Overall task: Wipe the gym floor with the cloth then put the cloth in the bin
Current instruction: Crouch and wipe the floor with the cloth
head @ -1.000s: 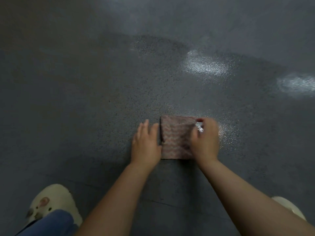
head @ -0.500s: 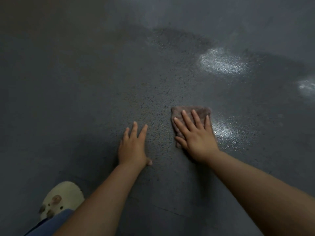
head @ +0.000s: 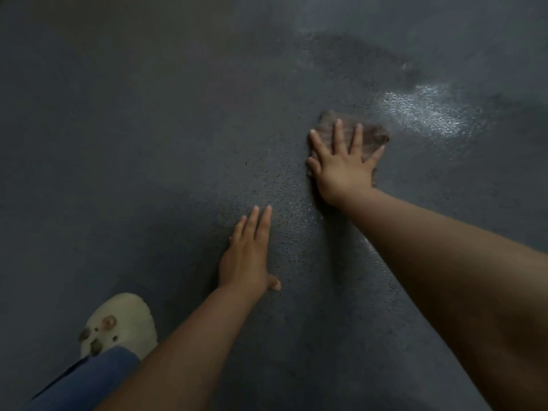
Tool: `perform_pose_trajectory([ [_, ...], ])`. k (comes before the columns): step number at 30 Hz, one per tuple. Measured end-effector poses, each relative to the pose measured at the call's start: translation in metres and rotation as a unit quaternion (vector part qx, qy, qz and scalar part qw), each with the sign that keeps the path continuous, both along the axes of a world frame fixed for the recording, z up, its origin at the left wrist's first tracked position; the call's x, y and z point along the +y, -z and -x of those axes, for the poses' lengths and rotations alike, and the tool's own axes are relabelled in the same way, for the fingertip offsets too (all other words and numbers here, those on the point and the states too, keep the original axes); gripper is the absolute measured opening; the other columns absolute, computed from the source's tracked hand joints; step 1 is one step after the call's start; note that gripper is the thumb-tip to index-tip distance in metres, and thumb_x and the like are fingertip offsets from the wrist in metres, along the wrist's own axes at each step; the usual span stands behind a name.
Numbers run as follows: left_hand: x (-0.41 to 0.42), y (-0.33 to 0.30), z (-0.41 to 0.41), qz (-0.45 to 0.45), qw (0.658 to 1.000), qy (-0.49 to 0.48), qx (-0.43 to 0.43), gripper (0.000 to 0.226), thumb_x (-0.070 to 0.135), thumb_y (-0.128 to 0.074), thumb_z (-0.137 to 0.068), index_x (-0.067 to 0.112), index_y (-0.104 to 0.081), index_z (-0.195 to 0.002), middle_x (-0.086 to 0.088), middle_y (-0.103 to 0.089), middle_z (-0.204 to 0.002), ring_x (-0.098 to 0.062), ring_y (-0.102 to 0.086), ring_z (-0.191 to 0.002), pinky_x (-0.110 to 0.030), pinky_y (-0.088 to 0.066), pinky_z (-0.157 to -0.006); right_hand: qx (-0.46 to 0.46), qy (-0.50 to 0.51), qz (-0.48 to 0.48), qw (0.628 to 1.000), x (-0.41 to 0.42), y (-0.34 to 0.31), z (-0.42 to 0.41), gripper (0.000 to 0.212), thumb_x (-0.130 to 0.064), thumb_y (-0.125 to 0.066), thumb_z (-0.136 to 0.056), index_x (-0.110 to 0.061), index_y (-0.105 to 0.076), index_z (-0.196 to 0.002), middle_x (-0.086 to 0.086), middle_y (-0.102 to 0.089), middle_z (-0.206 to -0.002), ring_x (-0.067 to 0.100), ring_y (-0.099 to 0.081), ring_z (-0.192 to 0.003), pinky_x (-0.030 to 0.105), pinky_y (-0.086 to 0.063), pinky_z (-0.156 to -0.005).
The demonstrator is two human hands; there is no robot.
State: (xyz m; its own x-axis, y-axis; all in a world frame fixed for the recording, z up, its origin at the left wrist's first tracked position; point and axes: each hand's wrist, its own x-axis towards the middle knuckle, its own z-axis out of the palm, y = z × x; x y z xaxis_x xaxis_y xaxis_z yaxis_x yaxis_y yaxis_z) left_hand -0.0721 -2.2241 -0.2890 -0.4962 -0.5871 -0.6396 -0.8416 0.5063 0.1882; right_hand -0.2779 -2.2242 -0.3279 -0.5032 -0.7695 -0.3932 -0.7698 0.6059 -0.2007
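Brownish, rumpled cloth (head: 370, 134) lies flat on dark speckled gym floor (head: 148, 143), pressed under the right hand (head: 344, 167), fingers spread straight. Left hand (head: 246, 259) rests flat on the floor, fingers straight.

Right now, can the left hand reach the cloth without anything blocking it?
Probably yes. Only bare floor lies between the left hand and the cloth, though the right hand covers most of it.
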Motion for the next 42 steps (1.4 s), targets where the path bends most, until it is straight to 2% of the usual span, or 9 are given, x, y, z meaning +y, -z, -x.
perform_pose_trajectory([
  [4, 0.001, 0.002, -0.016, -0.029, 0.993, -0.057, 0.097, 0.136, 0.027, -0.087, -0.063, 0.042, 0.026, -0.137, 0.009, 0.027, -0.154, -0.015, 0.001, -0.146, -0.025, -0.015, -0.113, 0.014, -0.137, 0.027, 0.99, 0.023, 0.004, -0.049, 0.053, -0.052, -0.018, -0.098, -0.042, -0.007, -0.149, 0.0, 0.007, -0.16, 0.033, 0.013, -0.145, 0.069, 0.01, -0.104],
  [8, -0.003, -0.001, -0.033, -0.032, 0.972, -0.123, 0.197, 0.105, -0.011, -0.063, -0.071, 0.029, -0.003, -0.147, -0.002, 0.004, -0.158, -0.014, -0.002, -0.146, -0.01, -0.004, -0.107, 0.011, -0.251, 0.056, 0.966, 0.071, 0.007, -0.1, 0.054, -0.05, -0.031, -0.086, -0.035, -0.05, -0.135, 0.005, -0.042, -0.147, 0.04, -0.036, -0.135, 0.075, -0.016, -0.098],
  [15, 0.017, -0.012, -0.024, 0.025, 0.992, -0.098, 0.079, 0.089, 0.003, -0.06, -0.077, 0.017, -0.011, -0.15, -0.008, -0.004, -0.156, -0.024, -0.009, -0.143, -0.029, -0.013, -0.114, 0.009, -0.476, 0.07, 0.877, 0.166, 0.015, -0.11, 0.046, -0.052, -0.031, -0.089, -0.045, -0.049, -0.132, -0.003, -0.046, -0.144, 0.032, -0.04, -0.134, 0.061, -0.019, -0.104],
  [22, 0.073, -0.007, -0.002, 0.023, 0.995, 0.026, -0.092, 0.121, 0.047, -0.077, -0.07, 0.026, 0.012, -0.15, -0.01, 0.017, -0.156, -0.028, 0.007, -0.145, -0.043, -0.008, -0.117, 0.08, -0.278, 0.017, 0.957, 0.154, 0.016, 0.006, 0.059, -0.059, -0.007, -0.096, -0.034, -0.03, -0.144, 0.007, -0.042, -0.147, 0.036, -0.037, -0.134, 0.062, -0.017, -0.107],
  [26, 0.095, -0.003, 0.001, 0.013, 0.993, 0.015, -0.12, 0.127, 0.048, -0.078, -0.069, 0.027, 0.02, -0.148, -0.01, 0.028, -0.153, -0.03, 0.015, -0.144, -0.051, -0.016, -0.115, 0.098, -0.038, -0.019, 0.994, 0.153, 0.011, 0.055, 0.07, -0.068, -0.009, -0.09, -0.033, 0.006, -0.149, 0.001, 0.004, -0.16, 0.03, 0.006, -0.146, 0.057, 0.003, -0.112],
  [30, 0.094, -0.003, 0.001, 0.01, 0.993, 0.016, -0.113, 0.128, 0.047, -0.079, -0.068, 0.027, 0.02, -0.148, -0.01, 0.028, -0.153, -0.031, 0.015, -0.144, -0.052, -0.021, -0.114, 0.06, 0.087, -0.044, 0.993, 0.147, 0.002, 0.032, 0.061, -0.053, -0.018, -0.098, -0.034, 0.007, -0.15, 0.002, 0.018, -0.158, 0.031, 0.02, -0.143, 0.058, 0.009, -0.111],
  [34, 0.094, -0.005, 0.001, 0.006, 0.995, 0.011, -0.103, 0.128, 0.046, -0.08, -0.067, 0.028, 0.017, -0.149, -0.008, 0.026, -0.154, -0.03, 0.015, -0.144, -0.051, -0.022, -0.114, 0.046, 0.001, -0.041, 0.998, 0.158, 0.001, -0.026, 0.057, -0.051, -0.012, -0.096, -0.037, 0.0, -0.15, 0.005, 0.008, -0.159, 0.034, 0.011, -0.145, 0.058, 0.007, -0.111],
  [38, 0.094, -0.004, -0.002, 0.006, 0.996, -0.003, -0.087, 0.129, 0.043, -0.083, -0.064, 0.03, 0.013, -0.149, -0.006, 0.025, -0.155, -0.028, 0.014, -0.145, -0.05, -0.022, -0.114, 0.044, -0.16, 0.024, 0.986, 0.206, 0.001, -0.087, 0.053, -0.049, -0.029, -0.091, -0.032, -0.047, -0.138, 0.011, -0.045, -0.144, 0.041, -0.037, -0.134, 0.061, -0.02, -0.108],
  [42, 0.095, -0.002, -0.003, 0.012, 0.997, -0.015, -0.074, 0.128, 0.041, -0.084, -0.064, 0.031, 0.01, -0.15, -0.004, 0.024, -0.156, -0.026, 0.013, -0.145, -0.05, -0.022, -0.113, 0.033, -0.323, 0.025, 0.946, 0.254, 0.008, -0.103, 0.053, -0.051, -0.038, -0.086, -0.035, -0.045, -0.136, 0.008, -0.044, -0.145, 0.039, -0.037, -0.134, 0.058, -0.021, -0.105],
])
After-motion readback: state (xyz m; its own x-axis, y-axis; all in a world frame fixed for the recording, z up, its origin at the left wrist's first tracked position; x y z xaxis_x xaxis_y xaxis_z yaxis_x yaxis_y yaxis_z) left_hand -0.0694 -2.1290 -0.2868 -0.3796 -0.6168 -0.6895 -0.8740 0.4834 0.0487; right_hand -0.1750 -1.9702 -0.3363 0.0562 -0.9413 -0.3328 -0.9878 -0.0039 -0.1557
